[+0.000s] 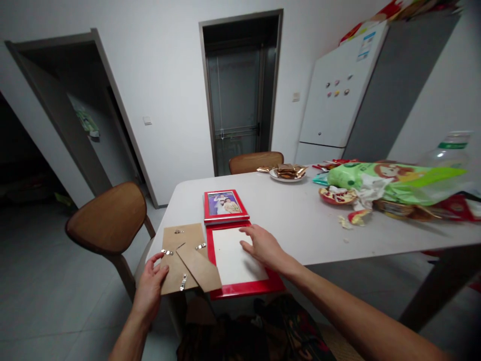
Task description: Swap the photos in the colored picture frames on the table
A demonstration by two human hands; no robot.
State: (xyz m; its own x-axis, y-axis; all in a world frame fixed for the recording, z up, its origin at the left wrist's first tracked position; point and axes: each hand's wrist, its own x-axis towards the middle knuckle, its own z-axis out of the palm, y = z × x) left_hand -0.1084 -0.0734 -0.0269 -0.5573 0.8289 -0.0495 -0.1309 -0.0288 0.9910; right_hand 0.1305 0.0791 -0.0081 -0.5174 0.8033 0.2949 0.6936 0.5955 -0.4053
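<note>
My left hand (148,287) grips the left edge of a brown picture frame backing board (171,281), thumb on top. The board has metal clips and a fold-out stand (201,268). Beside it lies a red picture frame (244,290) with a white sheet (233,260) inside its border. Over the sheet's upper right part, my right hand (263,245) is open with its fingers apart; whether the fingertips touch the sheet I cannot tell. Just behind sits another red picture frame (226,218) holding a photo of two people (224,203).
On the white table (285,225), a plate (274,175) bears golden wrapped packets (288,171). To the right are a pomegranate piece (336,196), peel scraps, a green bag (406,183) and a clear bottle (451,150). Brown chairs (108,218) stand at the left and far side.
</note>
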